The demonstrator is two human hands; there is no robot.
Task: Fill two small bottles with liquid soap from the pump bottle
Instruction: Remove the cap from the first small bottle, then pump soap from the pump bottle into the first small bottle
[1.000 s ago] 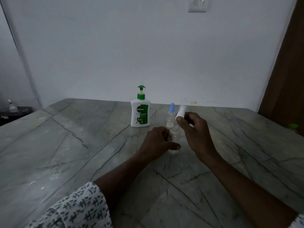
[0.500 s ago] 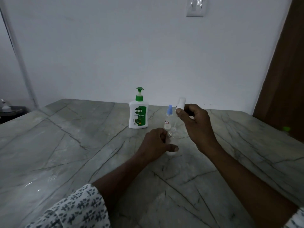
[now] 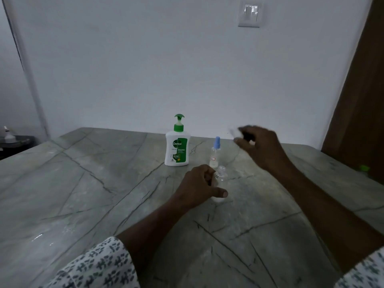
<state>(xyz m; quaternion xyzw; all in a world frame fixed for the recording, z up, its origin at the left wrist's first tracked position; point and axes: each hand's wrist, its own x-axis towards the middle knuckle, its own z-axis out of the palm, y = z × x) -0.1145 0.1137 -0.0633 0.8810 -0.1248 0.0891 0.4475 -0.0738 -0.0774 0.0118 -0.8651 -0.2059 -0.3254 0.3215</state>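
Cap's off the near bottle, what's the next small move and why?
Probably set down the blurred white cap in the right hand, then reach for the white-and-green pump soap bottle: the small clear uncapped bottle stands open-mouthed, steadied by the left hand.

My table (image 3: pixel 87 183) is grey-green stone run through with dark veins, and its far edge meets the wall. The white pump bottle (image 3: pixel 176 150) with its green pump stands upright near that far edge, the small clear bottle with a blue cap (image 3: pixel 215 152) just to its right. The open clear bottle (image 3: pixel 220 179) stands nearer me, apart from both.
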